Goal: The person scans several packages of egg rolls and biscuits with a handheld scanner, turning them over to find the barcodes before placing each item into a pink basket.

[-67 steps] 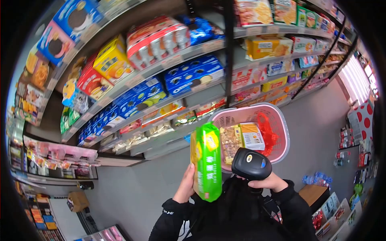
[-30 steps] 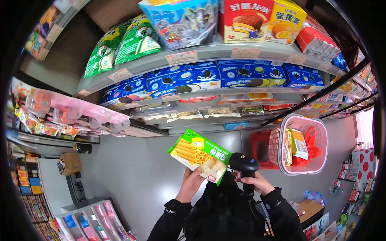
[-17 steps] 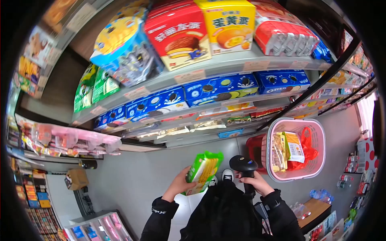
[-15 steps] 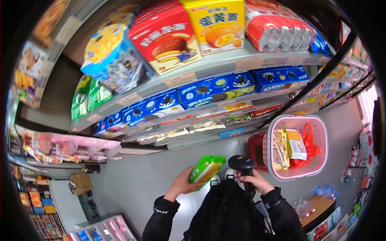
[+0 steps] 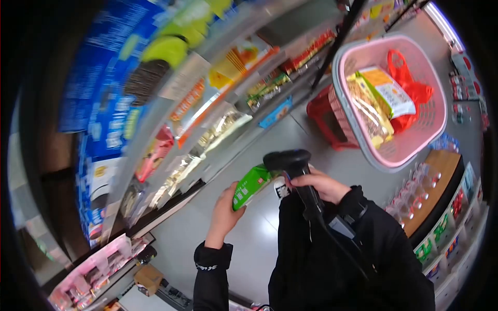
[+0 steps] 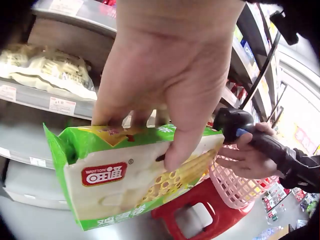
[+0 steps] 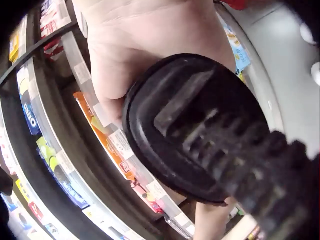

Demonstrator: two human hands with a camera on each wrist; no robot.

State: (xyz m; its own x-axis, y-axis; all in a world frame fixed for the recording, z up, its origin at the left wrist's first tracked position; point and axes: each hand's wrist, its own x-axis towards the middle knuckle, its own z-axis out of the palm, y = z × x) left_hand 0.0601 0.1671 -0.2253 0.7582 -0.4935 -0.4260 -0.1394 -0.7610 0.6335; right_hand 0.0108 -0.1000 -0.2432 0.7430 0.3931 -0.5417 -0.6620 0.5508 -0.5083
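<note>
My left hand (image 5: 222,215) grips a green and white packet of egg rolls (image 5: 251,185); in the left wrist view its thumb lies across the printed front face (image 6: 125,185). My right hand (image 5: 328,186) holds a black barcode scanner (image 5: 293,161) by its handle, a cable running down from it. In the head view the scanner's head overlaps the packet's far end. From the right wrist, the handle's broad base (image 7: 195,130) and ribbed cable (image 7: 250,170) hide most of the fingers.
A pink basket (image 5: 434,116) stands on a red stool (image 5: 324,116) at the right, holding food packets (image 5: 371,109) and a red plastic bag (image 5: 412,93). Snack shelves (image 5: 187,135) rise at the left. A wooden-topped stand (image 5: 438,181) with bottles is at the right.
The packet has been turned from its front face onto a narrow green side and come closer to the scanner. The head view has swung, so the basket appears higher and the shelves steeper.
</note>
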